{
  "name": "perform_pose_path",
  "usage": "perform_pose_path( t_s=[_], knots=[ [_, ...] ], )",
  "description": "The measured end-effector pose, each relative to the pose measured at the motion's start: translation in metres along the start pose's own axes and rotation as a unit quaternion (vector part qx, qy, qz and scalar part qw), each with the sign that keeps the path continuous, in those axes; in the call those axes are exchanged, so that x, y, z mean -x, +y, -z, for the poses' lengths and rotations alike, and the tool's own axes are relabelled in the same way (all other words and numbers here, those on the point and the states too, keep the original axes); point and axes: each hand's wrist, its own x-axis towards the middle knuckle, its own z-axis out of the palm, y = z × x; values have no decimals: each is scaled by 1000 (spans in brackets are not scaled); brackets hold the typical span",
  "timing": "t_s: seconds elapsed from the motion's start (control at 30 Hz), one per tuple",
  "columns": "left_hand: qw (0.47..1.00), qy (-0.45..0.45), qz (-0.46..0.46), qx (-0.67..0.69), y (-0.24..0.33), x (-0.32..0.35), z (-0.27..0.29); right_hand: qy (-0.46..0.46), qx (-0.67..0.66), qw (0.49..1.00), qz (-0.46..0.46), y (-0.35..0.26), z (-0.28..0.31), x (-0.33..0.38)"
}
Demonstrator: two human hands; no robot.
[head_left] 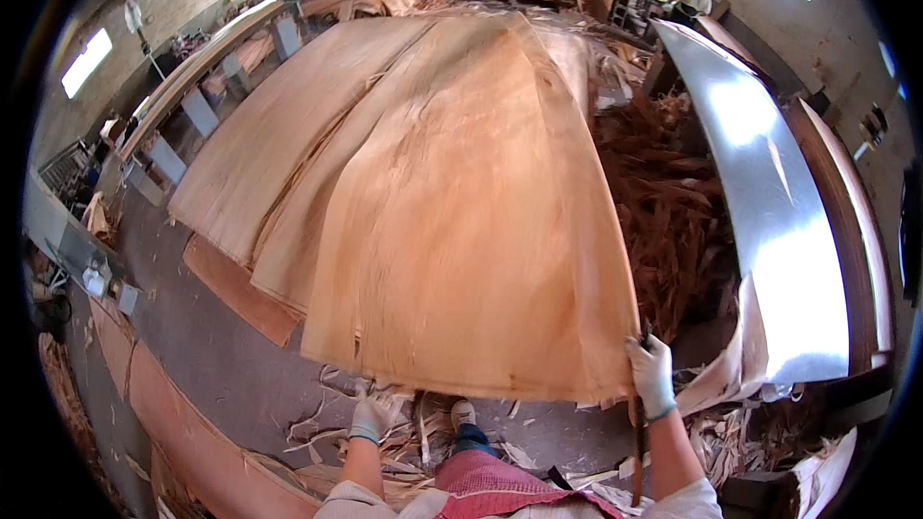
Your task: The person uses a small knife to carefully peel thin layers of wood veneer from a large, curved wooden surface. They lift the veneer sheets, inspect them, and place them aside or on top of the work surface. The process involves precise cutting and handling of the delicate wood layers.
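At left, wood sheets (288,125) already lie spread. The left hand (371,415), grip unclear, is beside the near edge of the top sheet (471,231). This overlaps them, its long axis running near to far; it seems mostly laid, perhaps needing straightening. At its near right corner, the right hand's (652,373) fingers grip a dark stick (638,442).

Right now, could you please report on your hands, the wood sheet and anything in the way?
Right hand at wood sheet, near right corner; left hand by near edge, grip unclear. Sheet spread ahead. Scrap strips near shoe.
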Motion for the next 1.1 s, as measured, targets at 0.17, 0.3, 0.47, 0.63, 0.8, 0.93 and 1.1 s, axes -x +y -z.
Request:
perform_pose_path(
  t_s=[0.17, 0.3, 0.47, 0.63, 0.8, 0.93, 1.1],
  knots=[
    [992, 38, -107, 48, -76, 70, 17, 36, 26, 999, -12, 8, 177, 102],
    [980, 67, -173, -65, -148, 109, 37, 71, 80, 994, -22, 30, 296, 165],
    [953, 6, -271, -137, -251, 131, -15, 124, 123, 985, -14, 62, 440, 191],
    [938, -26, -299, -172, -348, 131, -110, 119, 112, 985, 54, 81, 571, 141],
    [928, -98, -308, -184, -477, 134, -239, 171, 185, 966, 61, 78, 700, 73],
    [937, -135, -281, -157, -572, 130, -316, 203, 298, 932, 47, 56, 788, 37],
    [926, -146, -285, -202, -668, 144, -390, 237, 337, 910, 39, 72, 888, -4]
  ],
)
